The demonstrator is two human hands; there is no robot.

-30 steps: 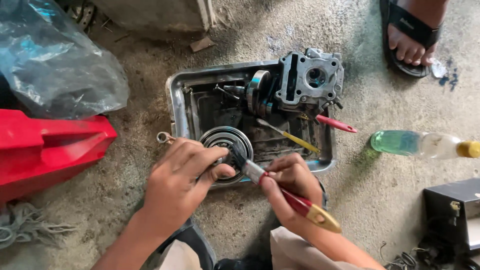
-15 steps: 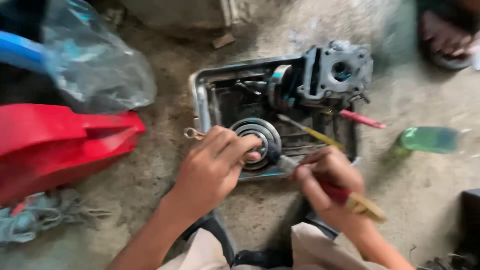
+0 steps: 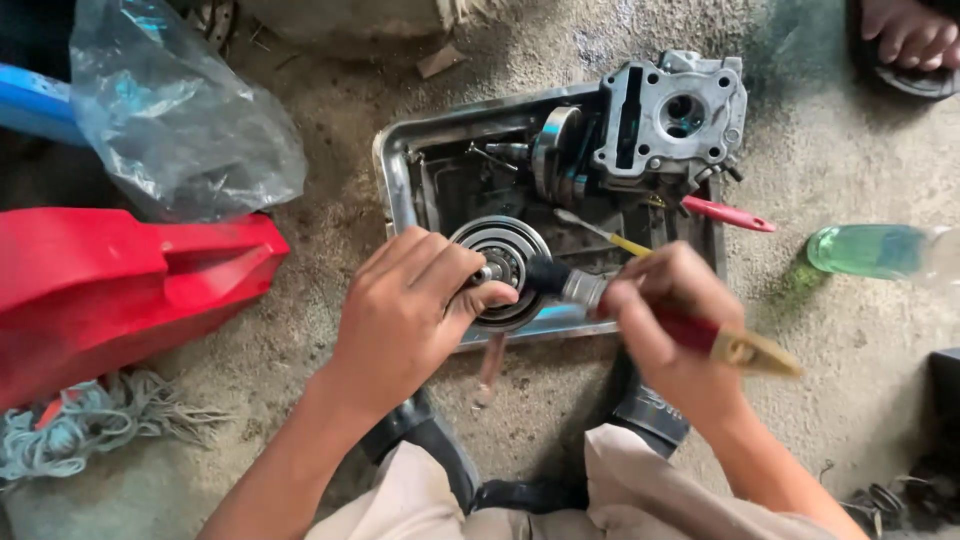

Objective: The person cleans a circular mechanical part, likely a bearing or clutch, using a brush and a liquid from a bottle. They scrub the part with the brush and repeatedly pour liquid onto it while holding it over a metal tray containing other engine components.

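My left hand [image 3: 410, 310] grips a round ribbed metal engine part [image 3: 505, 250] at the near edge of a dirty metal tray [image 3: 395, 165] on the floor. My right hand [image 3: 665, 320] holds a paintbrush [image 3: 700, 335] with a red and yellow handle; its dark bristles touch the round part. A grey cylinder head [image 3: 675, 115] sits at the tray's far right corner, next to a crankshaft [image 3: 555, 155]. A yellow-handled screwdriver [image 3: 610, 235] lies in the tray. A red-handled tool [image 3: 725, 213] hangs over its right rim.
A red plastic panel [image 3: 120, 285] and a crumpled clear plastic bag [image 3: 175, 115] lie at the left, with a rag [image 3: 90, 420] below. A green plastic bottle [image 3: 875, 250] lies at the right. Another person's sandalled foot [image 3: 905, 40] is at the top right.
The view has shifted, so everything sits further right and up. My right hand has moved the brush up against the round part, which my left hand keeps gripping.
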